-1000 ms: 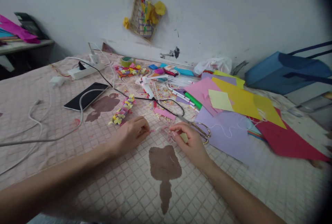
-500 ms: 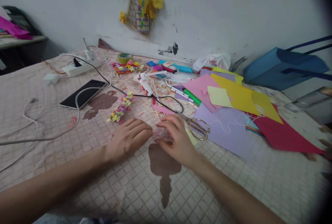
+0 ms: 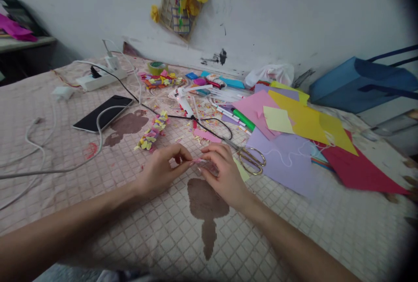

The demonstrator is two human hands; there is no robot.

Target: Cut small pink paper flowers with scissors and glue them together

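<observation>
Between the fingertips of both hands is a small pink paper piece point(image 3: 197, 160), partly hidden by the fingers. My left hand point(image 3: 165, 163) pinches its left end. My right hand point(image 3: 224, 171) is closed on its other side, thumb below and fingers above. Beyond my left hand lies a stick-like bundle of yellow, pink and purple paper bits point(image 3: 153, 132). Gold-handled scissors point(image 3: 251, 160) rest just right of my right hand, blades partly hidden. A pink paper strip point(image 3: 207, 135) lies farther back, near the white glue gun point(image 3: 183, 101).
Coloured paper sheets point(image 3: 281, 160) spread over the right side, beside a blue bin point(image 3: 359, 84). A green marker point(image 3: 244, 119) lies near them. At left are a black tablet-like slab point(image 3: 102, 113), a power strip point(image 3: 101, 79) and loose cables point(image 3: 98, 142). Green tape point(image 3: 157, 68) stands at the back.
My left hand has turned from lying palm-down to a pinch, and its fingertips now meet the right hand's at the pink paper piece. The view has shifted slightly.
</observation>
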